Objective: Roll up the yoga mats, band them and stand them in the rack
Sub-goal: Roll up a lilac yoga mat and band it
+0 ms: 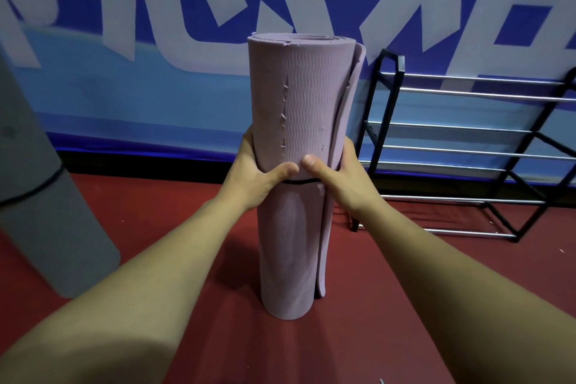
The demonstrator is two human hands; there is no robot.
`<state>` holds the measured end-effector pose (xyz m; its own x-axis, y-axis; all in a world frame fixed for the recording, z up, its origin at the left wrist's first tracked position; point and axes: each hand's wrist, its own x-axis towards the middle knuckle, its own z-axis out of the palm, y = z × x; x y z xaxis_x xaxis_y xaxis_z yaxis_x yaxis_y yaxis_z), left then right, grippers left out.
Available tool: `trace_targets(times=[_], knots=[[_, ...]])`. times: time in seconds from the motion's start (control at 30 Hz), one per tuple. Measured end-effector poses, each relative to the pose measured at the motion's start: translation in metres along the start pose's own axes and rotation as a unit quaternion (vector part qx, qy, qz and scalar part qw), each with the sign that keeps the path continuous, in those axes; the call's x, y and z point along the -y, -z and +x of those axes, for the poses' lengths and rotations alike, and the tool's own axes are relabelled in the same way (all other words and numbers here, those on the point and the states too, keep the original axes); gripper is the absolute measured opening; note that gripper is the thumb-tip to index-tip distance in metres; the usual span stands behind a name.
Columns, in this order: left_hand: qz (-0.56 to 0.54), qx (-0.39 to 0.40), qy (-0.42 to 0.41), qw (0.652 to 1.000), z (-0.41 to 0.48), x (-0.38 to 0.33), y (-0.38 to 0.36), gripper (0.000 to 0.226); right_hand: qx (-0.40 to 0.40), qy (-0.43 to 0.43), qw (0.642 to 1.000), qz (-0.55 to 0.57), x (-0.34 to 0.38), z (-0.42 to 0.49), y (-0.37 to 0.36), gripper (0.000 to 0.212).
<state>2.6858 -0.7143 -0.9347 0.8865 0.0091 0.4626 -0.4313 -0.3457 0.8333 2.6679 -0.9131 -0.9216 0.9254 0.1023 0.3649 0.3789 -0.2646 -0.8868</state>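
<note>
**Inspector:** Item under inspection?
**Assistant:** One lilac yoga mat; rolled; standing upright on its end on the red floor; just left of the rack, not in it.
**Inspector:** Condition?
**Assistant:** Surface ribbed in fine waves; a vertical line of small nicks down the upper front; top edge slightly ragged; the outer flap stands away from the roll along its right side, top to bottom.
**Inspector:** Banding?
**Assistant:** A thin black band at about mid-height; only a short stretch shows, below the thumbs.
**Inspector:** Hands?
**Assistant:** Left hand grasps the roll's left side at the band, thumb across the front; right hand grasps the right side over the loose flap, thumb likewise on the front; the thumb tips nearly meet.
**Inspector:** Surroundings?
**Assistant:** Rack black-framed with silver rails, against the blue lettered wall; a grey rolled mat, circled by a dark band, tilted at the far left.
</note>
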Motion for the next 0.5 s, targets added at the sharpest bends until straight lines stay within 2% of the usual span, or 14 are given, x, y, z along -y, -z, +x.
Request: trace_targets(times=[0.07,0.17,0.23,0.3,0.37,0.5], knots=[[0.011,0.005,0.017,1.0,-0.005,0.009,-0.001,0.119,0.013,-0.026,0.999,-0.016,-0.016,-0.002,0.001,0.065],[0.037,0.017,0.041,0.998,-0.009,0.021,0.001,0.128,0.05,-0.069,0.995,-0.055,-0.035,-0.008,0.005,0.096],[0.055,0.037,0.047,0.997,-0.012,0.022,0.003,0.132,0.058,-0.077,0.993,-0.066,-0.039,-0.008,0.007,0.104],[0.06,0.045,0.039,0.996,-0.013,0.02,0.004,0.134,0.045,-0.068,0.994,-0.072,-0.037,-0.006,0.006,0.114],[0.039,0.021,0.026,0.999,-0.012,0.012,0.003,0.135,0.015,-0.055,0.997,-0.059,-0.033,-0.001,0.002,0.128],[0.019,0.02,0.02,0.999,-0.012,0.008,0.0,0.127,0.011,-0.022,0.998,-0.058,-0.029,-0.005,0.001,0.115]])
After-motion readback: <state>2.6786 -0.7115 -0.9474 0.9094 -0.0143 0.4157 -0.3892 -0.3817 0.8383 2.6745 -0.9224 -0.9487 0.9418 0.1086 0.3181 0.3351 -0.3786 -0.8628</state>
